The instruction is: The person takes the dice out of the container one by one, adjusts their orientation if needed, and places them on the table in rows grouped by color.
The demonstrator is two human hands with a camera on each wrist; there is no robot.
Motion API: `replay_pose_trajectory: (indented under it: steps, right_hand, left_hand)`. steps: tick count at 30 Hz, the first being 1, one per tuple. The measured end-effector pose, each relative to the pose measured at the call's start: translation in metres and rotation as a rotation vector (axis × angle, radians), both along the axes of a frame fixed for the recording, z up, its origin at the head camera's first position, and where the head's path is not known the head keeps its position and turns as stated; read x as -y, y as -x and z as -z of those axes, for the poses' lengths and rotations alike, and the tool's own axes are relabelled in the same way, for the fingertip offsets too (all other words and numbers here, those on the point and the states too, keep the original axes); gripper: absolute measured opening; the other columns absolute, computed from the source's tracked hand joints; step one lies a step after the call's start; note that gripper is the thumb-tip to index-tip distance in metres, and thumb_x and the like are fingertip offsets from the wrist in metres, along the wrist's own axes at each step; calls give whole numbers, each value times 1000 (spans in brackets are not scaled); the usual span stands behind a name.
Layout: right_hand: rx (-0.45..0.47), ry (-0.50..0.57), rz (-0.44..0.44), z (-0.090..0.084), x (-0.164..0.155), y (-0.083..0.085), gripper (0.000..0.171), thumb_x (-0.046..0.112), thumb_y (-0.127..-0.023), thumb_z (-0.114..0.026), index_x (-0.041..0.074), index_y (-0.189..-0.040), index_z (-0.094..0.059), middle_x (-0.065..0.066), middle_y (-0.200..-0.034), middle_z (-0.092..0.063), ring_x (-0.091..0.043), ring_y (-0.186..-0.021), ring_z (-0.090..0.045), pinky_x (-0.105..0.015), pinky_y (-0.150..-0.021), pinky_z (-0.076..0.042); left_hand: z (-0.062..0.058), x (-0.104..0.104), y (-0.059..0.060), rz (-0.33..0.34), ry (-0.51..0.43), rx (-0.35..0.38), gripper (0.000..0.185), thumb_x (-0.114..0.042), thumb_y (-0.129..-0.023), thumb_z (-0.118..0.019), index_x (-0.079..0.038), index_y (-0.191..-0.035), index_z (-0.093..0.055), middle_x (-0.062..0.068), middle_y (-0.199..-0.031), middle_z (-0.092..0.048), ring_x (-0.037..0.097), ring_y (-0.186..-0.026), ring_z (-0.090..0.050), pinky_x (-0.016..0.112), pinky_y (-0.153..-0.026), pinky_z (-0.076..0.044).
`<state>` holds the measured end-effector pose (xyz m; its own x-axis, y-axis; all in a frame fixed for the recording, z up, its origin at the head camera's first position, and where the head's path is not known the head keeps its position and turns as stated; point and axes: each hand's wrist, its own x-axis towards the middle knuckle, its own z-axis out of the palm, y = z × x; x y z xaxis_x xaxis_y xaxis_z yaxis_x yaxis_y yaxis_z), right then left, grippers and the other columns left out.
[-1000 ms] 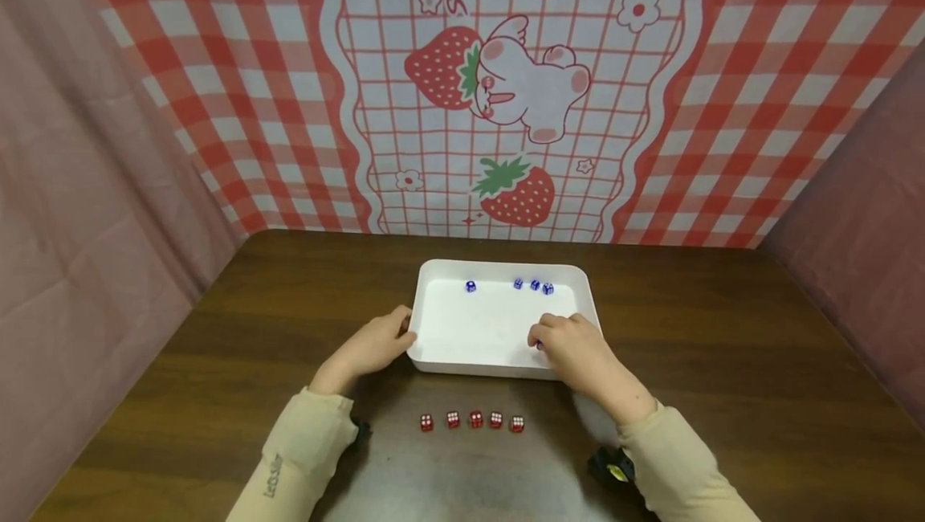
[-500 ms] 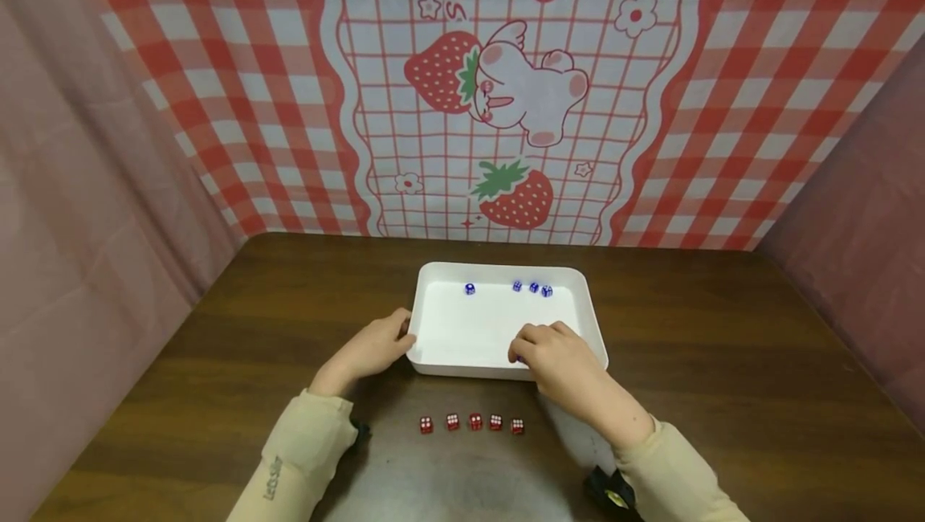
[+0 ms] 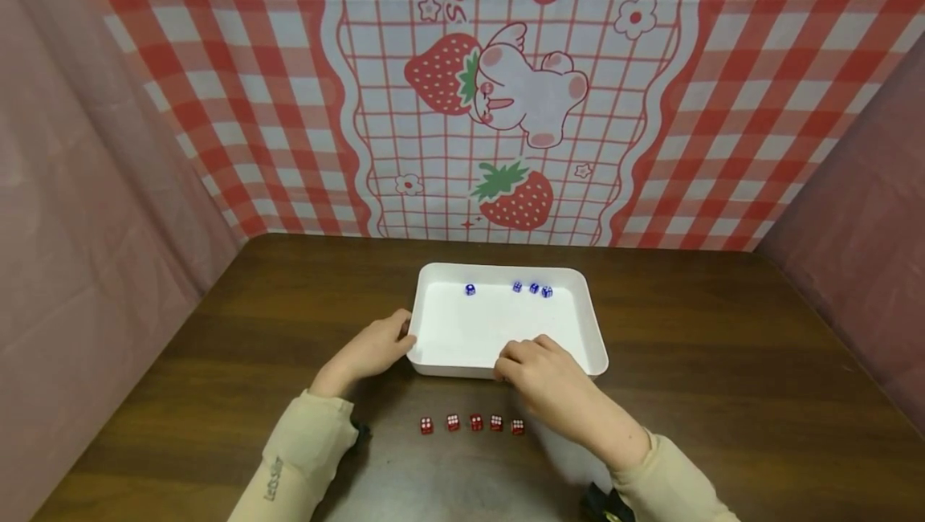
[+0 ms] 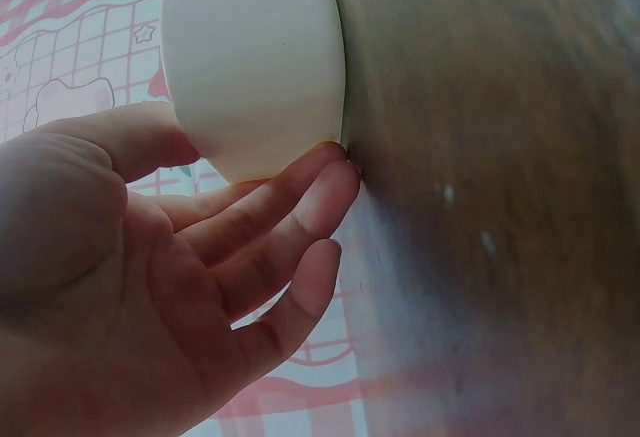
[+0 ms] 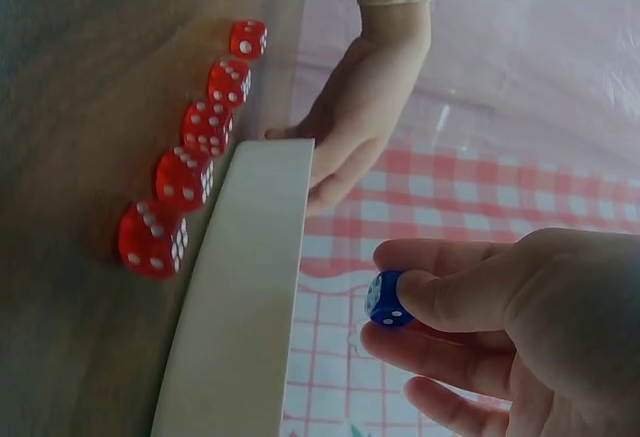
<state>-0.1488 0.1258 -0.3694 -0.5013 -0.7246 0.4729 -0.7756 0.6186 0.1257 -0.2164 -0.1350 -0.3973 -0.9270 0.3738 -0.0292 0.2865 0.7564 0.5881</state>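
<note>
My right hand (image 3: 549,385) is over the near edge of the white tray (image 3: 451,371). In the right wrist view, its thumb and fingers pinch a blue die (image 5: 386,302) with white pips, raised past the tray wall. At the tray's left side, my left hand (image 3: 368,348) grips the near corner. The left wrist view has its thumb on one side of the tray wall (image 4: 250,67) and its fingertips low on the other, by the table. A single blue die (image 3: 470,289) lies far left inside the tray, and several more blue dice (image 3: 534,288) sit far right.
Several red dice (image 3: 475,422) stand in a row on the wooden table (image 3: 686,337), in front of the tray. Behind the table hangs a checked strawberry cloth (image 3: 520,201), and a pink curtain (image 3: 87,265) hangs at the left.
My right hand has moved left and nearer, from inside the tray to its near edge, carrying the blue die. The left hand stays at the tray's corner.
</note>
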Motion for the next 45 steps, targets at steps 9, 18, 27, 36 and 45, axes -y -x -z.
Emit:
replay_pose_trajectory:
  steps: [9, 18, 27, 36, 45]
  right_hand:
    - [119, -43, -46, -1, 11, -13, 35, -6, -57, -73, 12, -85, -64, 4, -82, -55, -11, -75, -54, -26, -69, -41]
    - [71, -16, -128, 6, 24, -22, 20, -3, -67, -66, 14, -77, -63, 6, -81, -55, -10, -72, -53, -25, -66, -41]
    - [37, -52, -168, 11, 32, -28, 9, 10, -73, -69, 15, -78, -64, 7, -79, -56, -7, -71, -53, -23, -68, -40]
    - [32, -94, -190, 14, 37, -33, 6, 17, -77, -68, 18, -83, -67, 9, -79, -58, -5, -74, -55, -23, -69, -39]
    - [57, -112, -243, 22, 49, -43, 2, 19, -79, -67, 20, -80, -67, 11, -76, -56, -4, -72, -53, -21, -64, -35]
  left_hand:
    - [-1, -1, 0, 0, -3, -6, 21, -12, -89, -51, -1, -106, -51, 4, -83, -56, 14, -70, -48, 30, -65, -40]
    - [-2, -1, -1, -4, 1, -5, 21, -12, -89, -51, -1, -106, -51, 5, -85, -58, 15, -72, -49, 31, -66, -41]
    - [-1, -1, -1, -8, 5, -3, 20, -12, -89, -51, -2, -106, -51, 5, -84, -57, 14, -71, -48, 30, -66, -41]
    - [-2, -3, 0, -3, 7, -18, 21, -13, -89, -51, -2, -106, -51, 5, -84, -57, 15, -71, -49, 30, -66, -41]
    - [-2, -2, -2, -3, 7, -7, 21, -14, -89, -51, -2, -107, -51, 5, -86, -58, 15, -72, -49, 31, -67, -41]
